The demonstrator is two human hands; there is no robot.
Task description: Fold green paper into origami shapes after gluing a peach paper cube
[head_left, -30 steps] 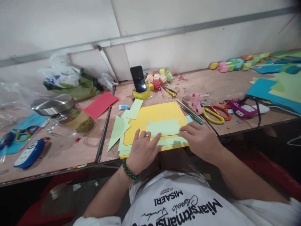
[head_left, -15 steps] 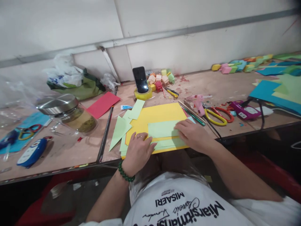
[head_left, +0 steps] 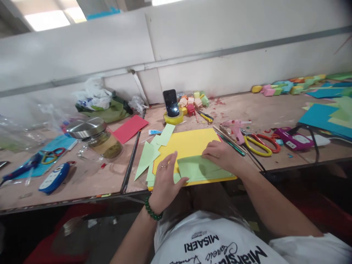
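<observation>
A light green paper strip (head_left: 196, 169) lies over the lower part of a yellow sheet (head_left: 189, 141), its upper edge lifted and shading its face. My right hand (head_left: 220, 154) pinches that upper edge near the strip's right end. At the left end, my left hand (head_left: 165, 183) is open, thumb and forefinger spread apart around the strip's corner. Green bead bracelet (head_left: 152, 209) circles my left wrist. More light green paper pieces (head_left: 145, 156) overlap on the left side of the yellow sheet.
Right of the paper lie a pink glue gun (head_left: 236, 128), pencils (head_left: 232, 142), scissors (head_left: 257, 146) and a purple device (head_left: 293, 139). A phone (head_left: 171, 102) stands in a yellow tape roll (head_left: 173, 119). Leftward are a glass jar (head_left: 107, 145), red paper (head_left: 131, 129) and a blue device (head_left: 55, 178).
The strip's upper edge has tipped up toward me in my right hand. My left fingers have spread and come off the strip. The camera view has tilted up slightly.
</observation>
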